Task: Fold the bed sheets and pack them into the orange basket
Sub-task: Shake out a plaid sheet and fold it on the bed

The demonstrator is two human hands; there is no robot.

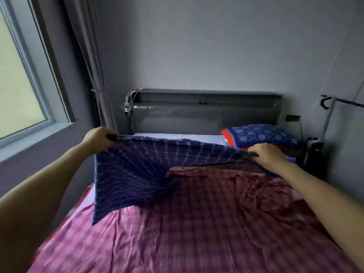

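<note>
Left hand (98, 137) and right hand (265, 154) pinch corners of the blue checked sheet (137, 170) above the pink sheet (177, 223), probably mid-fold; keep the edge taut, corners level.

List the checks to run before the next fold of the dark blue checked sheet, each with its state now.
1. Corner grip of the left hand on the dark blue checked sheet: ok.
2. Corner grip of the right hand on the other top corner: ok.
3. Top edge stretched between the hands: ok.
4. Lower part hanging flat: not ok, it gathers into a bunch over the pink checked sheet.
5. Reach to the orange basket: cannot tell, not in view.
</note>
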